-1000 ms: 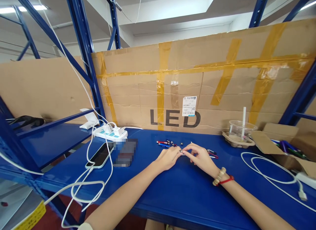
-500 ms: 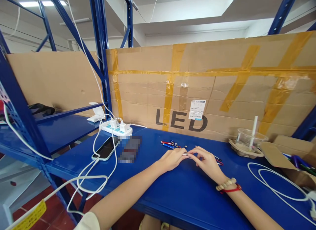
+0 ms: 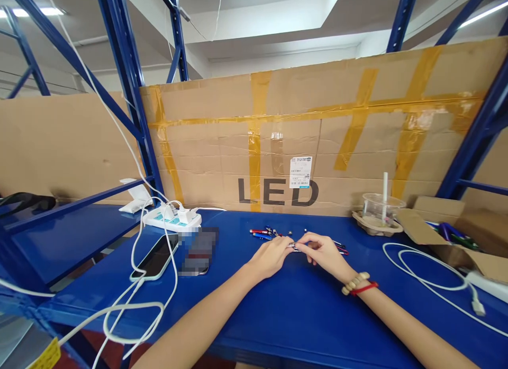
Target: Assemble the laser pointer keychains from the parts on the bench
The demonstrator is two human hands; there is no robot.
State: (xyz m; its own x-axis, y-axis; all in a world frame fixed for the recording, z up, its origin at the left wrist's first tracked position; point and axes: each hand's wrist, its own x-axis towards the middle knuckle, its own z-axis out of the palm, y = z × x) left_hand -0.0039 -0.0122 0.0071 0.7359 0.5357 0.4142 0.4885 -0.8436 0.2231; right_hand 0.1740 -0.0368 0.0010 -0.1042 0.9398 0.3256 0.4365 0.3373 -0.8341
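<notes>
Only the view swings right from the earlier frame; left hand (image 3: 272, 257) and right hand (image 3: 326, 255) meet, fingers narrow around a small silvery piece (image 3: 292, 245); best steadied left, worked lightly right; blue desk (image 3: 301, 311) below, taped cardboard (image 3: 214, 157) behind, pale ceiling (image 3: 262, 17) above.

On the tabletop (image 3: 301, 316), the power strip (image 3: 172, 217) lies left, the open carton (image 3: 456, 242) right, cardboard (image 3: 222, 147) behind.
</notes>
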